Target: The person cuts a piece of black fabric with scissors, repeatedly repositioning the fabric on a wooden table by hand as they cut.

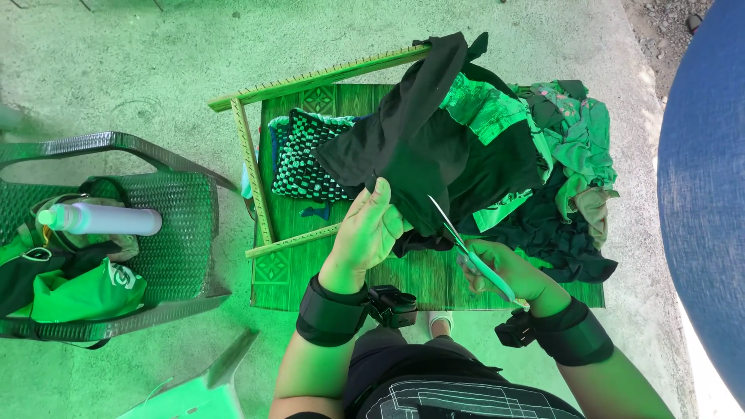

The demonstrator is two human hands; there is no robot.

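My left hand point(366, 230) pinches the lower edge of a black piece of cloth point(419, 147) and holds it up over a low table point(434, 275). My right hand point(504, 271) grips a pair of scissors point(466, 248) with light handles. The blades are apart and point up at the cloth's bottom edge, right beside my left fingers. Both wrists wear black straps, each with a small black device on it.
A wooden frame point(252, 159) holds a partly woven black-and-light mat point(306, 159) on the table's left. A heap of cloth scraps point(570, 155) covers the right side. A plastic chair point(174, 233) at left carries bags and a bottle point(101, 219). A blue round surface point(702, 186) is at far right.
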